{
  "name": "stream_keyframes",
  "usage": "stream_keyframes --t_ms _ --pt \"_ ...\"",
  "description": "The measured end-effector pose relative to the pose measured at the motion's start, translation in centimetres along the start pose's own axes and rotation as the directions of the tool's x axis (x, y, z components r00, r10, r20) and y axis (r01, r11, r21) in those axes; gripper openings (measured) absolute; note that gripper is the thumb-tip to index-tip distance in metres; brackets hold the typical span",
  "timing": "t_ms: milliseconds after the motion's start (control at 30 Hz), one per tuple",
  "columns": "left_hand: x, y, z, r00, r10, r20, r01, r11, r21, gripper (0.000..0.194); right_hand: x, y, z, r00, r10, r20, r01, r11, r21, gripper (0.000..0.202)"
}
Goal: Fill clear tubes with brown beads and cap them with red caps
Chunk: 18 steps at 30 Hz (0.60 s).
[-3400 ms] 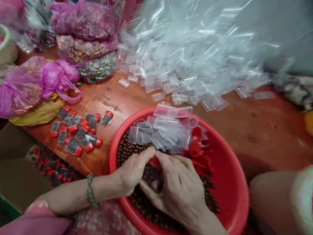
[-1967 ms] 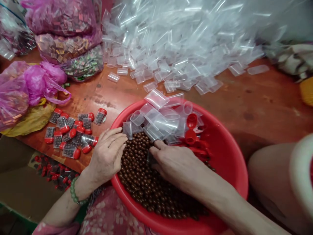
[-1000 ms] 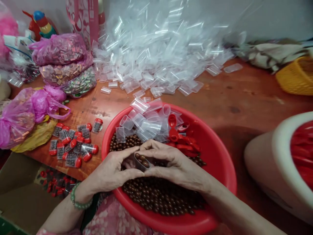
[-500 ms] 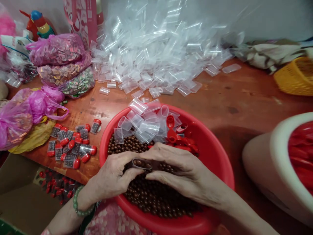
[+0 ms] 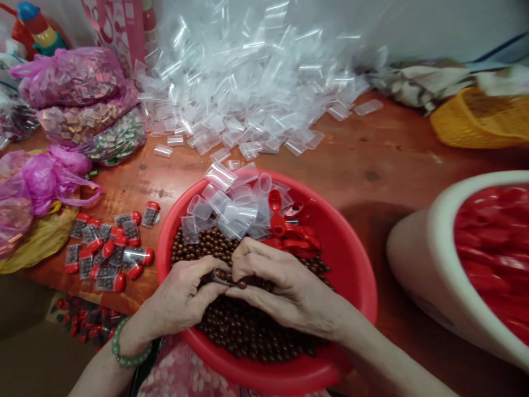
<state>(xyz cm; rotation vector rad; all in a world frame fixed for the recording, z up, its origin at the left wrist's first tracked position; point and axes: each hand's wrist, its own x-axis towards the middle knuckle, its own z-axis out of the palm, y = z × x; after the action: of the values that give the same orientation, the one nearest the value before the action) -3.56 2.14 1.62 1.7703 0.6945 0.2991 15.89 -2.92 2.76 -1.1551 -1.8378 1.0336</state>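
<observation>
Clear tube [image 5: 223, 283], one — over the red basin [image 5: 349, 253], pinched in the left hand [image 5: 182, 295], the nearer; oval mouth stretching toward the right hand [image 5: 281, 281], body's axis hidden. Right fingers bunched at the rim beside brown balls [image 5: 241, 285] — whether pinching one cannot be told.

A tilted clear tube [image 5: 218, 280], glossy brown balls [image 5: 223, 274] at its mouth, above a loose heap [image 5: 256, 331] of more
</observation>
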Motion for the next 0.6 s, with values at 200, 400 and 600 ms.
stream_keyframes --t_ms 200,400,600 --pt "0.3 -0.3 -0.4 0.996 -0.063 0.058 0.063 0.998 -0.002 0.018 -1.0 0.0 1.3 0.985 0.011 -0.172 -0.017 0.999 -0.036 0.011" --pt "0.3 -0.7 -0.6 0.994 -0.110 0.021 0.111 0.992 -0.065 0.020 -3.9 -0.4 1.7 0.969 0.036 -0.244 -0.075 0.986 -0.151 0.014" --pt "-0.1 0.3 0.3 0.985 -0.174 -0.012 0.160 0.930 -0.332 0.020 -7.3 1.3 -1.9 0.948 0.202 -0.246 -0.315 0.714 -0.626 0.016"
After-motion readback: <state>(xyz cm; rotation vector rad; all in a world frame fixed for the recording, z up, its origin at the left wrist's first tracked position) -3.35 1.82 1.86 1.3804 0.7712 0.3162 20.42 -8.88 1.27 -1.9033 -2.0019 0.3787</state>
